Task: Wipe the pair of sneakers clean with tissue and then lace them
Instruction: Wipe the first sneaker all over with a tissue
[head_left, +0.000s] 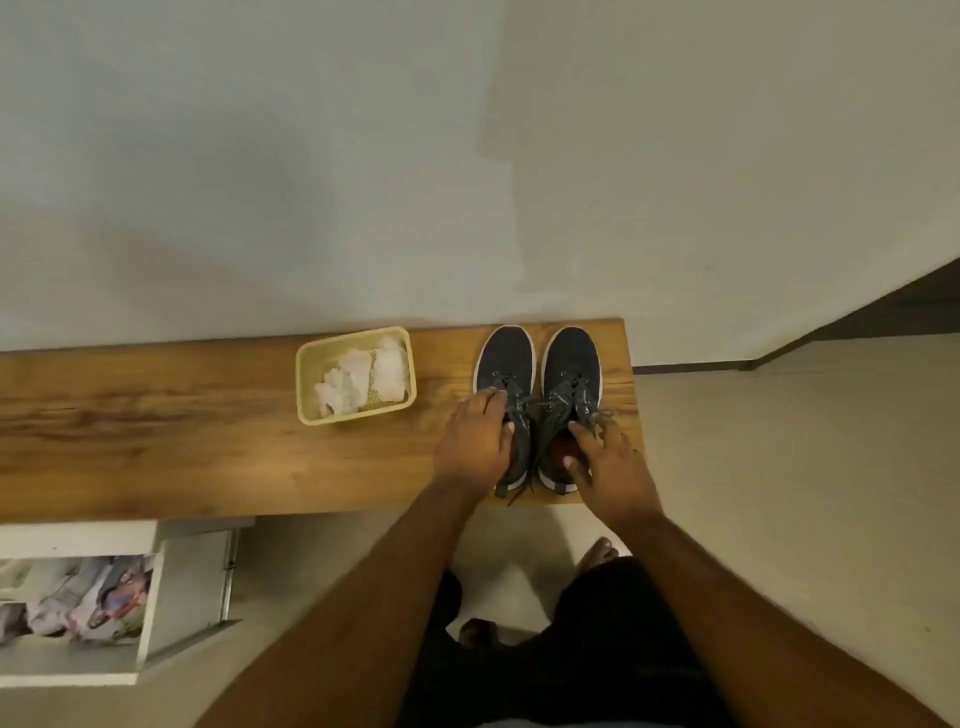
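both hands are laid on the pair of dark sneakers at the right end of the wooden worktop (208, 426). the left hand (475, 439) is spread over the collar and lacing of the left sneaker (506, 379), its fingers curved over the shoe's outer side and its thumb set against the tongue, so the shoe is gripped. the right hand (605, 460) is placed at the heel opening of the right sneaker (571, 374); its index finger is pressed on the laces and its thumb is tucked at the rim of the opening, so the collar is pinched between them. the 2 sneakers are stood side by side, touching, toes pointed to the back edge and the wall, heels at the front edge. grey laces (524, 483) are threaded through the eyelets, and 1 loose end is hung over the front edge between the heels. left of the shoes, near the back edge, a pale yellow mesh basket (304, 382) is set, apart from them, and crumpled white tissue (363, 382) is held in it. below the worktop at the left, an open white drawer (150, 597) with coloured fabric inside is seen. bare feet on the pale floor are visible below the arms.
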